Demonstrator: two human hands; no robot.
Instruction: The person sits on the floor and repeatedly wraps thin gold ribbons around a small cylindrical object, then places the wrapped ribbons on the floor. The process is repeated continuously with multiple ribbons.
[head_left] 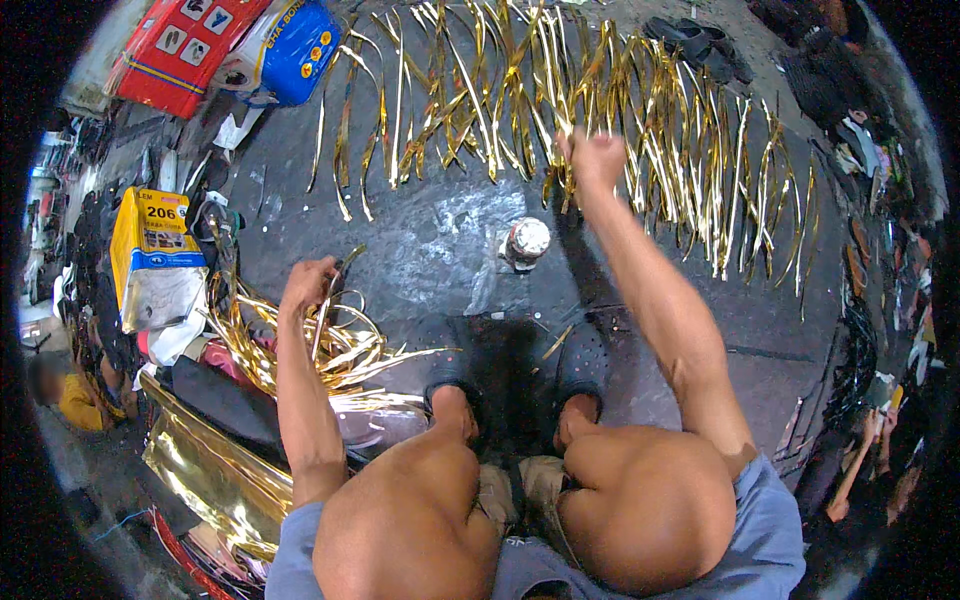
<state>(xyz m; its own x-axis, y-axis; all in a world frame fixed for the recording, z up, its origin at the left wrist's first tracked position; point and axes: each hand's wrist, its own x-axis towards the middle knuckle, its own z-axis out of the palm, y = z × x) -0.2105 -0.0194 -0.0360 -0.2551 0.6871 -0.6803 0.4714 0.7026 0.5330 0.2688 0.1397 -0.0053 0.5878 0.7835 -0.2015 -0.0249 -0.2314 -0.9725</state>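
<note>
My right hand (597, 162) reaches far forward over the row of shiny gold strips (695, 170) on the dark board. Its fingers are closed in a pinch on a gold strip among the others, its tip partly hidden. Beside the loose heap of gold strips (345, 352) at the left, my left hand (312, 283) is closed on a gold strip (350, 258) whose end sticks out past the fingers. Between the hands, a small jar (526, 243) with a whitish, smeared lid stands on the board, nearer my right forearm.
A yellow and blue box (160, 255) stands left of the heap, with a red box (172, 55) and a blue container (285, 55) behind. Gold sheet (205, 460) lies at lower left. Dark sandals (695, 45) rest at the far right. A person (80, 400) shows at the left edge.
</note>
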